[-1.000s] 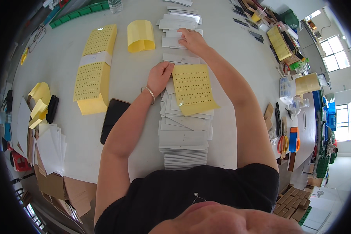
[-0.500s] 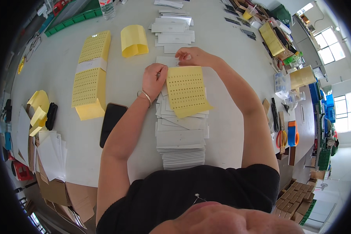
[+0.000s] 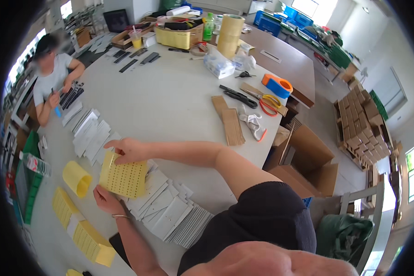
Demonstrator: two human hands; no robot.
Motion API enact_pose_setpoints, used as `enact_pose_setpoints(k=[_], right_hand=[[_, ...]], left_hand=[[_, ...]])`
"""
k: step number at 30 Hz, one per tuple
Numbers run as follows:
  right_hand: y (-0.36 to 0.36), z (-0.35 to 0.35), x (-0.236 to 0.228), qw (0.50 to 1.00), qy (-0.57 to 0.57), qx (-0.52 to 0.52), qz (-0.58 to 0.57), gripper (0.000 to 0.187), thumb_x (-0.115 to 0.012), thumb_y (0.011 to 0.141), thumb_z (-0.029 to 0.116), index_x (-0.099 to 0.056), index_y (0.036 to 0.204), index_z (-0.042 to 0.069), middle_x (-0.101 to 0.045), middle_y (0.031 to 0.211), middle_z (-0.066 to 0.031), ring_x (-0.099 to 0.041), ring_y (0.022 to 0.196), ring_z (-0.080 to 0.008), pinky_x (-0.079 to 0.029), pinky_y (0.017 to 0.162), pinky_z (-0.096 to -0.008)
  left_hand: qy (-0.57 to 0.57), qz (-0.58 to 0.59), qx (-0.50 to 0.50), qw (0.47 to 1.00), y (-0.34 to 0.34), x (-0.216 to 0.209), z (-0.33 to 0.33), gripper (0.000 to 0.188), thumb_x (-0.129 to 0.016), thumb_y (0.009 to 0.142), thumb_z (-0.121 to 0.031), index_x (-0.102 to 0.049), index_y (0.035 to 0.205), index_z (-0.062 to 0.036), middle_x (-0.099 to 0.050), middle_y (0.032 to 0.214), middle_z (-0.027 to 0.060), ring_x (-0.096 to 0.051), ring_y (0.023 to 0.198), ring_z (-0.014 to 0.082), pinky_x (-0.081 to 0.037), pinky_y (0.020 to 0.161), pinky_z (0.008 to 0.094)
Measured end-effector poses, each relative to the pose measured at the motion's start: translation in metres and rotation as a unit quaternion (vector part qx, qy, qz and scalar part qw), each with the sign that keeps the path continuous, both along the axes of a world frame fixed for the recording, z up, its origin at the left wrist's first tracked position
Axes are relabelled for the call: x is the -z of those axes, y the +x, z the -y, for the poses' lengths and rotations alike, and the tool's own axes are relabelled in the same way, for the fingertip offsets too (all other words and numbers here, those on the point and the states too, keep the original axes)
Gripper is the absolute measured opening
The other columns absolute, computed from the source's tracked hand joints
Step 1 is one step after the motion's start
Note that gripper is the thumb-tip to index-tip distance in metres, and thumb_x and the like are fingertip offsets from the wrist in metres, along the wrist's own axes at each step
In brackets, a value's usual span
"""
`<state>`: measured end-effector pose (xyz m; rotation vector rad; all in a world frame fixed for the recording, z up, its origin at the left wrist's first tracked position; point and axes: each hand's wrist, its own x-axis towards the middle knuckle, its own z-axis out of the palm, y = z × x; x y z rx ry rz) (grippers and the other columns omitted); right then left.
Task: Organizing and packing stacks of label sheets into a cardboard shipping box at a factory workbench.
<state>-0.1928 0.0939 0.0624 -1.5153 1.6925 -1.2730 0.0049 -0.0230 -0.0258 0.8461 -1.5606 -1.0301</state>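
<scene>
A yellow label sheet (image 3: pixel 126 180) with rows of small dark marks lies over a row of overlapping white cards (image 3: pixel 163 207). My left hand (image 3: pixel 106 200), with a bracelet at the wrist, is closed at the sheet's near left corner. Along the far edge, my right hand (image 3: pixel 129 151) grips the sheet, its thumb on top and its index finger pointing left. More white cards (image 3: pixel 94 133) run on beyond my hands. To the left, a curled yellow sheet (image 3: pixel 77 178) stands beside a banded stack of yellow label sheets (image 3: pixel 78 225). A dark phone (image 3: pixel 119 248) is partly behind my left forearm.
A co-worker (image 3: pixel 55 83) sits at the far left with dark strips. A water bottle (image 3: pixel 34 164) stands by a green tray (image 3: pixel 31 184). Scissors (image 3: pixel 267 101), an orange-and-blue tape roll (image 3: pixel 277 86) and cardboard strips (image 3: pixel 227 120) lie right. An open carton (image 3: pixel 303 161) stands beyond the edge.
My view has turned to the right, bringing in the co-worker and the open carton. My right hand has come down onto the yellow sheet's far edge; my left stays at its corner.
</scene>
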Motion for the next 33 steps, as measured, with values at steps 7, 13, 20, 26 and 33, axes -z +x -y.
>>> enact_pose_setpoints(k=[7,13,20,26,33], right_hand=[[-0.005,-0.004,0.013,0.995,-0.073,0.017,0.073,0.059,-0.068,0.079,0.008,-0.049,0.134,0.013,-0.066,0.098,-0.0126,-0.065,0.086,-0.0214,-0.053,0.077,-0.0333],[0.003,0.010,0.027,0.994,-0.083,-0.021,0.074,0.045,-0.067,0.079,0.007,-0.059,0.123,0.010,-0.066,0.102,-0.0088,-0.063,0.092,-0.0209,-0.051,0.084,-0.0333],[-0.019,-0.002,0.029,0.992,-0.071,0.000,0.102,0.039,-0.066,0.081,-0.001,-0.062,0.119,0.008,-0.065,0.108,-0.0053,-0.062,0.094,-0.0131,-0.052,0.085,-0.0277],[-0.010,0.001,0.023,0.982,-0.021,-0.049,0.181,0.037,-0.064,0.085,-0.003,-0.059,0.121,0.004,-0.063,0.106,-0.0038,-0.061,0.093,-0.0097,-0.051,0.083,-0.0248],[-0.005,-0.004,0.012,1.000,0.006,0.025,0.016,0.036,-0.068,0.082,0.002,-0.063,0.118,0.005,-0.064,0.085,-0.0035,-0.057,0.075,-0.0102,-0.050,0.073,-0.0264]], left_hand=[[0.071,0.002,0.027,0.997,-0.008,-0.003,0.005,0.033,-0.050,0.100,-0.025,-0.057,0.120,0.0011,-0.061,0.090,0.0063,-0.053,0.076,0.0125,-0.046,0.067,0.0268],[0.086,-0.085,0.105,0.987,-0.002,-0.034,-0.028,0.044,-0.057,0.094,-0.011,-0.046,0.135,-0.0010,-0.045,0.079,-0.0020,-0.043,0.071,0.0081,-0.042,0.066,0.0224],[0.017,0.008,0.159,0.987,-0.018,-0.025,-0.019,0.043,-0.062,0.086,0.005,-0.051,0.128,-0.0023,-0.058,0.103,0.0033,-0.054,0.091,0.0106,-0.045,0.080,0.0241],[0.116,-0.052,0.197,0.972,-0.007,-0.031,-0.022,0.042,-0.062,0.088,0.002,-0.052,0.128,-0.0006,-0.062,0.102,0.0043,-0.058,0.089,0.0093,-0.049,0.078,0.0222],[-0.022,0.081,0.091,0.992,-0.006,-0.029,-0.025,0.038,-0.069,0.081,-0.004,-0.064,0.119,-0.0051,-0.058,0.078,0.0023,-0.049,0.065,0.0105,-0.045,0.061,0.0260]])
